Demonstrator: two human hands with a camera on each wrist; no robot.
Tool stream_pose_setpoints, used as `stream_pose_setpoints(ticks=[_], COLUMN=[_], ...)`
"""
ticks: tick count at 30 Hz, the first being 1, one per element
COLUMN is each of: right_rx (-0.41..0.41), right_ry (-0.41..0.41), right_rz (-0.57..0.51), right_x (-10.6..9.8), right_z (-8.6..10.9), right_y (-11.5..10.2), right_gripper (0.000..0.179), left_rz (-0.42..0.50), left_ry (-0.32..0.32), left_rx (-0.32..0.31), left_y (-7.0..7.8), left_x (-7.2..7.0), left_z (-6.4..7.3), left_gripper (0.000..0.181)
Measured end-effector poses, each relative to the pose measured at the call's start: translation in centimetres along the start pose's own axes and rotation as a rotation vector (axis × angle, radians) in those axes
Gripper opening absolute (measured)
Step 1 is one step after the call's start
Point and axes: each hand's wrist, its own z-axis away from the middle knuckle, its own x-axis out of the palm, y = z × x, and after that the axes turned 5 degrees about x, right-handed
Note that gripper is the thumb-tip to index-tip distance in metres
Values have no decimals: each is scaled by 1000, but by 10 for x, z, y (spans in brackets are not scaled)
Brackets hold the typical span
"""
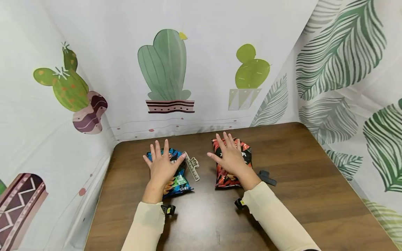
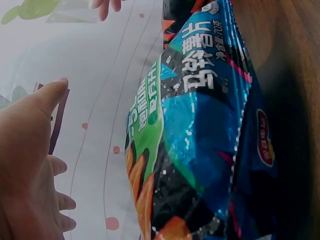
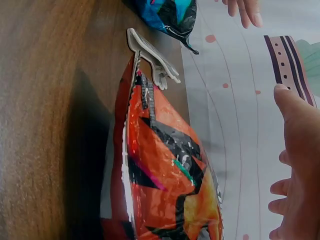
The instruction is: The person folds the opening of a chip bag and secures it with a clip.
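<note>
A blue chip bag [image 1: 179, 178] lies on the table's left side, with my left hand [image 1: 161, 167] spread above it. My right hand [image 1: 231, 158], fingers also spread, hovers over a red chip bag [image 1: 222, 177] to the right. In the left wrist view a gap shows between the left hand [image 2: 30, 165] and the blue bag [image 2: 200, 125]. The right wrist view likewise shows the right hand [image 3: 302, 160] apart from the red bag [image 3: 160, 160]. Beside the blue bag lies a pale clip with ruler-like markings [image 1: 192, 166]. A black clip [image 1: 267, 177] lies right of the red bag.
The brown wooden table [image 1: 301, 181] meets a white cloth backdrop [image 1: 210, 69] printed with cacti and leaves at its back edge. Black wrist cameras are strapped on both wrists, near the cream sleeves [image 1: 146, 219].
</note>
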Motion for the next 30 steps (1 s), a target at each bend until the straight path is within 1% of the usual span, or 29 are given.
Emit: stream_pose_setpoints(ticks=[4,10,15,21,30], right_rx=[-6,-7,-9,-15,-21], right_ry=[-1,-15,-16,-23,-34], right_rz=[4,16,26,-9,-45], right_x=[1,3,6,8,11], right_z=[-1,-4,-5,-3,-2], right_y=[-1,-3,-2,-3,-5], right_gripper=[91,89,88,83,83], left_rz=[17,6,21,33,56], left_ry=[6,14,16,0,12], left_rx=[-2,-6,-12,-28,-63], left_y=[-1,-4,-5,-8,-14], left_x=[-1,-3,-4,-4,-1], left_z=[1,2,3,4,8], left_gripper=[102,101,101,100,96])
